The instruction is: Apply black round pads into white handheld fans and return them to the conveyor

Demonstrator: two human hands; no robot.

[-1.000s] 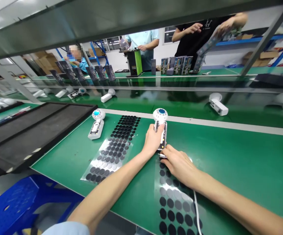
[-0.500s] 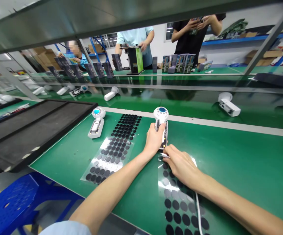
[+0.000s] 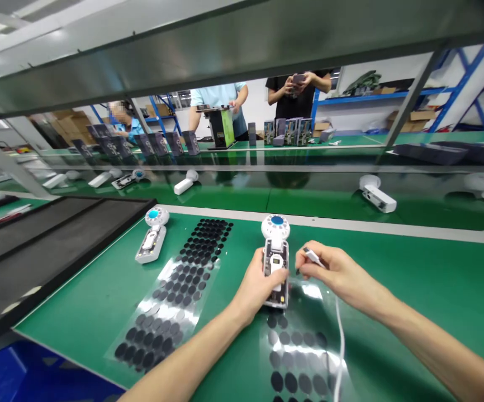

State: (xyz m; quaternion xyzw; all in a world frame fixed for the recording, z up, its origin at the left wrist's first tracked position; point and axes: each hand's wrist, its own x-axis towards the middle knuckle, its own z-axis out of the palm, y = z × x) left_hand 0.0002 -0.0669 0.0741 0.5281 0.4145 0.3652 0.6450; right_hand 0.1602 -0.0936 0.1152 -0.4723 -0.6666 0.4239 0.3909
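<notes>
My left hand [image 3: 262,282] is wrapped round a white handheld device [image 3: 276,245] with a round, blue-centred head, its thumb across the uncovered circuit board. The device is slightly tilted over the green table. Just to its right, my right hand [image 3: 330,265] pinches a white USB cable [image 3: 314,257], the plug pointing up and left, apart from the device. The cord runs down toward the front edge. Below the device lies a clear sheet with black round stickers [image 3: 304,384], partly hidden by my hands. A similar opened device [image 3: 152,237] rests at the left.
Another sheet of black round stickers [image 3: 191,273] lies left of my arm. A dark tray [image 3: 70,234] borders the table's left side. Beyond the pale rail, a green conveyor [image 3: 242,196] carries several white devices. A metal shelf [image 3: 225,61] hangs overhead. People and boxes are across the line.
My right hand with the cable plug has moved up, from the device's bottom end to its right side. The left hand still grips the device, whose board shows more. The camera view has tilted upward.
</notes>
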